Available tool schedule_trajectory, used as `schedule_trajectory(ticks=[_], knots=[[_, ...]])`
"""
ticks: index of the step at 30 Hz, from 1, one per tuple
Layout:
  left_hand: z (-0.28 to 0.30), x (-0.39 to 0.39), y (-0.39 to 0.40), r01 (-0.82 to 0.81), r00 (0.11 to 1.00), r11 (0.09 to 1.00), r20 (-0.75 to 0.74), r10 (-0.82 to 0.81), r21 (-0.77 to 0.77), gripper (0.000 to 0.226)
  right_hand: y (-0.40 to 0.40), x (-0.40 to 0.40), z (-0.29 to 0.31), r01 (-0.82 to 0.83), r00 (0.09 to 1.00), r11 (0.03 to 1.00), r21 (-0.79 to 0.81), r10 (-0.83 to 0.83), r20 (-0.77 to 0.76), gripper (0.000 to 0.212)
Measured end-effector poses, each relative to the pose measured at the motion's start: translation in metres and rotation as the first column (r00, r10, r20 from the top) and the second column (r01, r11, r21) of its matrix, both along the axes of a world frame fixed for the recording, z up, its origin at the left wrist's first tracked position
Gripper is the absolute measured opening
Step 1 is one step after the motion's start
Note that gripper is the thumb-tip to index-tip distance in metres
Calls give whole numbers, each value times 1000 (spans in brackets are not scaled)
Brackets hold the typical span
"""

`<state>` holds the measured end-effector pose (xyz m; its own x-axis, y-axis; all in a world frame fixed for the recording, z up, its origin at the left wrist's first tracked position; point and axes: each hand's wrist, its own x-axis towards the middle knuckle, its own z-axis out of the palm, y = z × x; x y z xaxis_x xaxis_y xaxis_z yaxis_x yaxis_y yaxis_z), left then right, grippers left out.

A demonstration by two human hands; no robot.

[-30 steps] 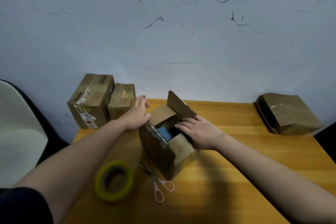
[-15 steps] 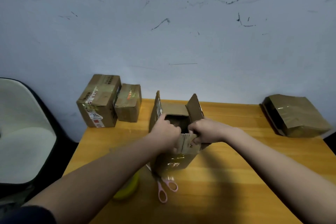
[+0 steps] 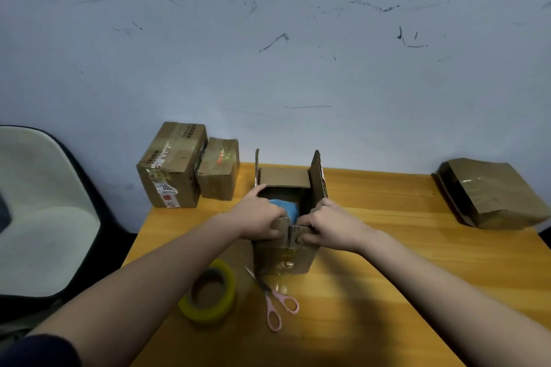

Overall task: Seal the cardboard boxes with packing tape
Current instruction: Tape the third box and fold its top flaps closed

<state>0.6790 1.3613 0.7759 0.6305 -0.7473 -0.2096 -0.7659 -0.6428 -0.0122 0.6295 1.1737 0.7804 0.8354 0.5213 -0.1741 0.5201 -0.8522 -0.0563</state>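
An open cardboard box (image 3: 286, 259) stands upright in the middle of the wooden table (image 3: 402, 262), its side flaps raised. Something blue (image 3: 286, 208) lies inside it. My left hand (image 3: 258, 214) and my right hand (image 3: 328, 225) both grip the near flap at the box's front rim, fingers curled over its edge. A yellow roll of packing tape (image 3: 210, 295) lies flat to the front left of the box. Pink-handled scissors (image 3: 272, 299) lie just in front of the box.
Two taped cardboard boxes (image 3: 173, 167) (image 3: 219, 170) stand at the table's back left corner by the wall. A flat taped brown parcel (image 3: 492, 194) sits at the back right. A pale chair (image 3: 38, 208) is left of the table.
The box was turned upright and square to me. Both hands moved from its sides to the near flap and now hold it. The blue thing inside shows again.
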Motion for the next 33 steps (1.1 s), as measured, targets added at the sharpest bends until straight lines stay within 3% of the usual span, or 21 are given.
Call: schedule_trajectory(ticks=[4, 15, 23, 31, 33], knots=[[-3, -2, -5, 58, 998, 998, 42, -56, -34, 31, 10, 8, 5, 103, 994, 993, 60, -101, -37, 16], [-6, 0, 4, 27, 997, 998, 72, -22, -65, 26, 25, 16, 1, 113, 994, 994, -10, -113, -1, 30], [-13, -11, 2, -44, 988, 986, 140, 67, -164, 34, 19, 15, 5, 128, 992, 992, -20, -129, -15, 27], [-21, -24, 2, 2, 970, 963, 234, 64, -271, 36, 11, 6, 7, 121, 991, 992, -30, -123, -49, 23], [-28, -27, 6, 24, 962, 929, 261, 78, -369, 37, 11, 4, 9, 96, 995, 995, -38, -96, -15, 29]])
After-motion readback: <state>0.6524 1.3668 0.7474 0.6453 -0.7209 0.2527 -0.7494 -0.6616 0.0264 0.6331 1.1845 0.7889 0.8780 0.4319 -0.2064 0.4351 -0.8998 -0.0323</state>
